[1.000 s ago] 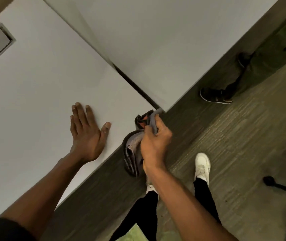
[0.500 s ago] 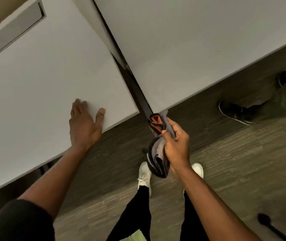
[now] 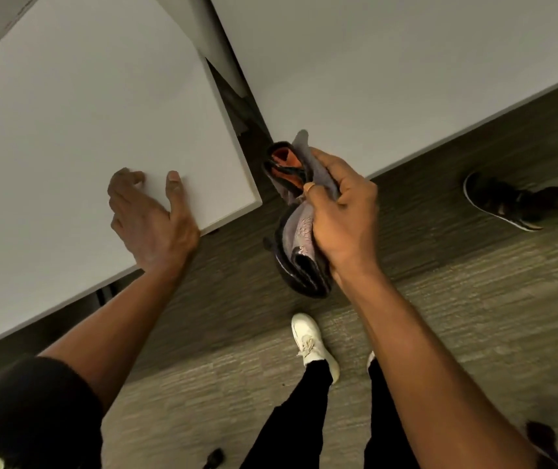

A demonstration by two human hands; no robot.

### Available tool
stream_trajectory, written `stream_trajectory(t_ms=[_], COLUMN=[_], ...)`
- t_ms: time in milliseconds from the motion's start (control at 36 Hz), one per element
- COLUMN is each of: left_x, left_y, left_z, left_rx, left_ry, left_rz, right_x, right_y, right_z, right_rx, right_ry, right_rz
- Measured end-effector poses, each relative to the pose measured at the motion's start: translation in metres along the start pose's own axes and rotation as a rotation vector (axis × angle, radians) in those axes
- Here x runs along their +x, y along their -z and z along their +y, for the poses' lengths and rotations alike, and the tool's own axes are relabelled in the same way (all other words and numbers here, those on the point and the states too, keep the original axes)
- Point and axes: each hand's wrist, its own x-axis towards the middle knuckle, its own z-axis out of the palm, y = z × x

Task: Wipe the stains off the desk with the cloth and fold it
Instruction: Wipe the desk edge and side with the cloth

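Observation:
A crumpled grey cloth [image 3: 296,231] with dark edging and an orange patch hangs in the air over the floor, just off the desk's near right corner. My right hand [image 3: 340,211] is shut on the cloth, gripping its middle. My left hand [image 3: 150,218] rests palm down on the white desk [image 3: 67,130] near its front edge, fingers spread and slightly curled, holding nothing. No stain on the desk top is visible to me.
A second white desk [image 3: 389,62] stands to the right, with a dark gap [image 3: 237,106] between the two. My white shoes [image 3: 313,343] stand on the grey carpet. Another person's dark shoe [image 3: 501,201] is at the right.
My right hand has carried the cloth off the desk corner and out over the floor. The left hand stays flat on the desk, its fingers curling a little. The view has swung.

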Motion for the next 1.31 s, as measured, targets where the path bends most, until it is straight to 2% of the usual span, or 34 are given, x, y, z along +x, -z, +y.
stream_trajectory(t_ms=[139, 194, 278, 389, 528, 639, 722, 917, 1000, 1139, 1306], left_x=[0.001, 0.001, -0.001, -0.001, -0.003, -0.003, -0.004, -0.004, -0.005, -0.005, -0.005], left_y=[-0.003, -0.003, -0.002, 0.0, 0.005, 0.009, 0.01, 0.007, 0.007, 0.008, 0.009], left_z=[-0.003, -0.003, -0.002, 0.0, 0.006, 0.01, 0.013, 0.011, 0.012, 0.014, 0.013], left_rx=[0.036, 0.041, 0.058, 0.08, 0.089, 0.101, 0.097, 0.096, 0.097, 0.09, 0.097], left_ry=[-0.027, -0.037, -0.04, -0.047, -0.055, -0.051, -0.047, -0.058, -0.04, -0.017, -0.019], left_rz=[0.002, -0.001, -0.008, -0.025, -0.057, -0.077, -0.088, -0.083, -0.078, -0.082, -0.09], right_x=[0.004, -0.002, -0.021, -0.036, 0.013, 0.042, 0.02, -0.037, -0.013, 0.057, 0.084], right_y=[-0.024, -0.028, -0.02, -0.014, -0.032, -0.043, -0.033, -0.014, -0.028, -0.058, -0.076], right_z=[-0.012, -0.012, -0.009, -0.006, -0.027, -0.038, -0.033, -0.01, -0.019, -0.05, -0.07], right_rx=[-0.187, -0.216, -0.235, -0.277, -0.332, -0.307, -0.317, -0.238, -0.285, -0.424, -0.495], right_ry=[0.136, 0.166, 0.223, 0.211, 0.206, 0.212, 0.214, 0.162, 0.139, 0.312, 0.308], right_rz=[-0.243, -0.285, -0.283, -0.3, -0.284, -0.336, -0.351, -0.258, -0.263, -0.282, -0.3])
